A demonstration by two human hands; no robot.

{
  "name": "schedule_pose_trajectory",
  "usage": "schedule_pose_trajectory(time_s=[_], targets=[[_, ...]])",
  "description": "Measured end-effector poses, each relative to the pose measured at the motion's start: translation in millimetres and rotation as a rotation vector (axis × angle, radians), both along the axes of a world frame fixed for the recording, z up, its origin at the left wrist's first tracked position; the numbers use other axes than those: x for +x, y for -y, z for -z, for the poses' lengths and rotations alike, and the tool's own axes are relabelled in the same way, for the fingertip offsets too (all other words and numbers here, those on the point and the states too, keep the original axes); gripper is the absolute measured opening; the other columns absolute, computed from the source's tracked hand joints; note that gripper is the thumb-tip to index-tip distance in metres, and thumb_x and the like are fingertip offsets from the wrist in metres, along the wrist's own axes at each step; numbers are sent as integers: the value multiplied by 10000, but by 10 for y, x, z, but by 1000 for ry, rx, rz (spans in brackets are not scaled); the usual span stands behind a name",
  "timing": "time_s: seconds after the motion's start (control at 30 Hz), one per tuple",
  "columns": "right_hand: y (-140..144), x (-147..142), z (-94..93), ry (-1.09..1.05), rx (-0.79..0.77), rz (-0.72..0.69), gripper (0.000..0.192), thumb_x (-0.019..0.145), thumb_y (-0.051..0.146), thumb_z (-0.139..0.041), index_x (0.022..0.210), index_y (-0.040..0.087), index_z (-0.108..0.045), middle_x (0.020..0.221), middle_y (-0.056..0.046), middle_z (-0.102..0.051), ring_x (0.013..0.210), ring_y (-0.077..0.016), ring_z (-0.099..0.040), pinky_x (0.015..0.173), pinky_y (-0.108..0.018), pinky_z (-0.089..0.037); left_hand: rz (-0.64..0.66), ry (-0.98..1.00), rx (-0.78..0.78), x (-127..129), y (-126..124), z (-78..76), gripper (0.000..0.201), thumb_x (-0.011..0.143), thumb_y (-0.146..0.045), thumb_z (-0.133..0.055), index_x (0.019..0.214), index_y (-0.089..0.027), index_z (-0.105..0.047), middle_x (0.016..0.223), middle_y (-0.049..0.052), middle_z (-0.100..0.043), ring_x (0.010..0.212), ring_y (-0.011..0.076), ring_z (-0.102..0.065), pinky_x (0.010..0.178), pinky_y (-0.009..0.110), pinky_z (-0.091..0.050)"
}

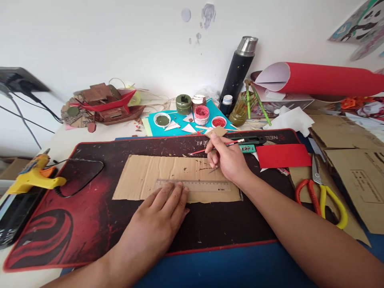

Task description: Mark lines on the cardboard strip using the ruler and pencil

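Clear plastic shows beneath the left hand (160, 214), flattened with fingers together: a straight ruler (207, 186) on a tan corrugated cardboard rectangle (144, 172). Farther off, the right hand (229, 158) pinches a slim red-and-black pencil (199, 152).

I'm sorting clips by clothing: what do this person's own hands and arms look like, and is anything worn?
The left hand and the right hand are bare, with no gloves and no rings that show. The left forearm and the right forearm show no sleeve, watch or bracelet; the upper arms are out of view.
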State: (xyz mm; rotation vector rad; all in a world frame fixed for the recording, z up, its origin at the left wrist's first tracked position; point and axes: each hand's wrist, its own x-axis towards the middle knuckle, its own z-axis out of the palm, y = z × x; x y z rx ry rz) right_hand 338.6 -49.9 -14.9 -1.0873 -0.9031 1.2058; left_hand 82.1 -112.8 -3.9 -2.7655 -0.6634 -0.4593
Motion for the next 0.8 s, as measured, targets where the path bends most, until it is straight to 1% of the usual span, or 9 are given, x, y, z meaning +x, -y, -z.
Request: schedule_pose_trajectory(time_s=[0.17, 0.3, 0.4, 0.63, 0.8], targets=[[5, -5, -13, -2, 7, -2, 637, 850, 808, -824, 654, 215, -699, 417, 74, -468, 347, -96, -490, 368, -224, -361, -42, -8, -6, 11, 22, 5, 367, 1154, -208, -502, 1418, -37, -692, 1304, 138, -806, 1184, 328, -748, 963, 454, -620], [4, -2, -5, -20, 11, 1, 617, 824, 784, -867, 652, 211, -714, 418, 70, -481, 347, -94, -479, 364, -219, -380, -60, -27, -2, 11, 33, -7, 372, 1153, -214, -498, 1414, -32, -691, 1281, 142, -806, 1173, 325, -751, 961, 448, -636], [6, 4, 3, -14, 10, -4, 618, 823, 781, -872, 650, 208, -717, 420, 67, -484, 350, -95, -485, 365, -216, -389, -99, -67, 5, 4, 33, -23, 387, 1155, -236, -487, 1410, -38, -700, 1289, 151, -800, 1188, 337, -747, 952, 452, -651], [23, 4, -29, 14, 3, 1, 624, 835, 780, -863, 650, 205, -707, 420, 66, -471, 352, -104, -505, 365, -219, -377, -180, -146, 16, -20, 70, -16, 422, 1146, -238, -472, 1464, -79, -699, 1347, 155, -787, 1249, 344, -738, 990, 460, -670], [32, 0, -41, 16, -1, 2, 617, 822, 775, -878, 650, 205, -718, 430, 61, -477, 361, -108, -510, 368, -225, -400, -194, -175, 6, -65, 99, -14, 442, 1133, -227, -485, 1499, -77, -681, 1430, 166, -760, 1302, 368, -727, 1007, 473, -672]])
